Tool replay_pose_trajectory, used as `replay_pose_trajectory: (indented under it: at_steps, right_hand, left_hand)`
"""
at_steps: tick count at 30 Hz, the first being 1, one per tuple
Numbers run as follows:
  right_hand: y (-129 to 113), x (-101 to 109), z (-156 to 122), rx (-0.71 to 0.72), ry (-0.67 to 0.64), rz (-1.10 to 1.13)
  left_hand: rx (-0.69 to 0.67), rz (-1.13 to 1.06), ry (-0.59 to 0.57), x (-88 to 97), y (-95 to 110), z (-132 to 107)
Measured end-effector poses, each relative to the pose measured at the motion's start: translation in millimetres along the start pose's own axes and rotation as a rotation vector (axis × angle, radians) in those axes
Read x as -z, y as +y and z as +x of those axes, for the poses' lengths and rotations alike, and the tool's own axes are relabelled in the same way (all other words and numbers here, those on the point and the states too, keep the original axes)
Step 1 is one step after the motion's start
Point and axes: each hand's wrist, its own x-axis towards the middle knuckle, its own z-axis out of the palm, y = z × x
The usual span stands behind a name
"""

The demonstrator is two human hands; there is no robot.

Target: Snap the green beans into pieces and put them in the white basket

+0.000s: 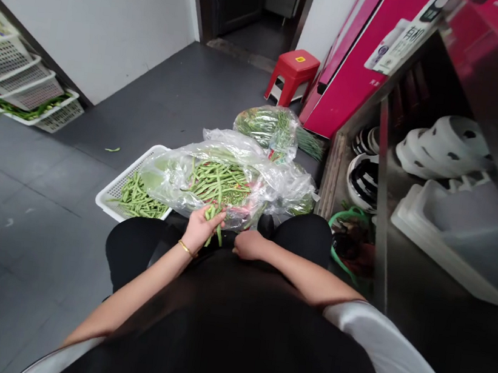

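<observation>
My left hand (pixel 200 229), with a bangle at the wrist, is closed around a few green beans (pixel 214 215) over my lap. My right hand (pixel 250 245) is curled beside it, fingers folded inward; anything inside them is hidden. Just beyond both hands lies an opened clear plastic bag (pixel 173 167), with a heap of long green beans (pixel 217 182) inside. To its left, partly under the bag, a white plastic basket (pixel 107 197) holds more green beans (pixel 140 196), which look shorter.
Behind the bag is another bag of thin green stalks (pixel 262 121). A red stool (pixel 295 70) stands near the doorway. Stacked white baskets (pixel 28 81) line the left wall. At right, a metal shelf (pixel 383 210) holds white containers, with a green basket (pixel 332 252) beside it.
</observation>
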Motion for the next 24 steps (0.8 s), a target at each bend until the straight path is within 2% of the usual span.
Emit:
replay_pose_trajectory:
  at_steps: [2,4,5,7,9,12,16,20,24]
  right_hand:
    - [9.2,11.9,1.8,0.064,-0.042,0.161]
    - [17.2,30.1,1.7,0.121,-0.035,0.551]
    - [19.3,39.7,1.7,0.13,0.023,0.8]
    - [18.8,56.1,2.4,0.104,0.224,1.237]
    - [14.1,65.5,4.6,0.062,0.411,1.475]
    - [8.7,66.1,9.3,-0.009,0.531,1.557]
    - [16.3,57.6,11.3,-0.08,0.575,1.555]
    - [31.0,54.0,6.3,-0.081,0.499,1.522]
    - [28.7,44.4,-1.1,0.007,0.356,1.459]
  left_hand:
    - [0.024,0.003,-0.109,8.1,6.7,-5.2]
    - [0.077,0.003,-0.247,16.3,10.6,-9.0]
    - [0.101,0.004,-0.308,19.4,11.0,-10.3]
    - [0.139,0.01,-0.396,23.0,9.5,-11.6]
    - [0.168,-0.005,-0.431,24.1,6.9,-11.5]
    - [0.207,-0.105,-0.4,25.2,4.3,-10.2]
    - [0.27,-0.177,-0.361,28.1,1.5,-7.7]
    - [0.3,-0.217,-0.362,28.8,-3.0,-8.2]
    - [0.213,-0.492,-0.405,25.9,1.7,-15.5]
